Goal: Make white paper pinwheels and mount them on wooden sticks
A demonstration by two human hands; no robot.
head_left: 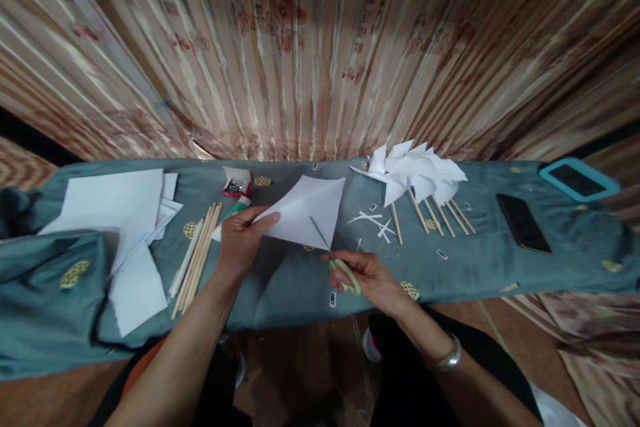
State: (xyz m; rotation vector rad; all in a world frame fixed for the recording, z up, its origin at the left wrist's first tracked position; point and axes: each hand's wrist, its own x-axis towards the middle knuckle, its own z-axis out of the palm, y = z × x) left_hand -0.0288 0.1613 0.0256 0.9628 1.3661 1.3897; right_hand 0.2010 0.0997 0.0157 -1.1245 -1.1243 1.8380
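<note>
My left hand (241, 240) pinches the left corner of a white square of paper (310, 213), held up over the grey-green cloth. My right hand (367, 278) grips scissors (336, 260) with pale green handles; the blades reach up into the lower edge of the paper. Both hands hover just above the cloth-covered table (450, 267) near its front edge.
Sheets of white paper (117, 207) lie at the left, beside a bundle of wooden sticks (197, 257). Finished white paper pinwheels on sticks (417, 177) lie at the right, with paper scraps (375, 221). A black phone (523, 222) and a blue-cased phone (577, 179) lie farther right.
</note>
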